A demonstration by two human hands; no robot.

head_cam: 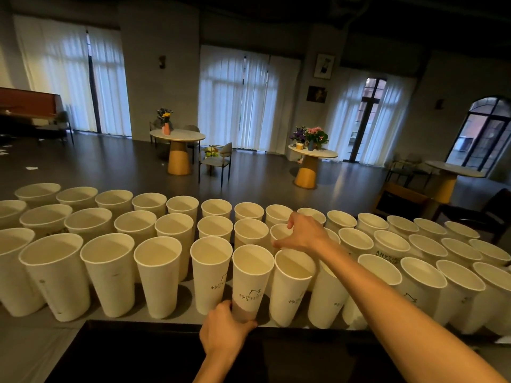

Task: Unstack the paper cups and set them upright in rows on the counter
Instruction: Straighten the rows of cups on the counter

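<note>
cup rows: white paper cups upright in several rows on grey counter, filling everything left of both grips
left hand: fingers curled round base of held cup stack, at counter's near edge
held cup stack: upright, open mouth up, printed logo facing camera, front-row cups close on both sides
right hand: reaches forward past the held stack, thumb and fingers pinching rim of middle-row cup
middle-row cup: upright, just beyond and right of left-hand grip
right side: more upright cups right of the right forearm
background: round tables with flowers, curtained windows
</note>
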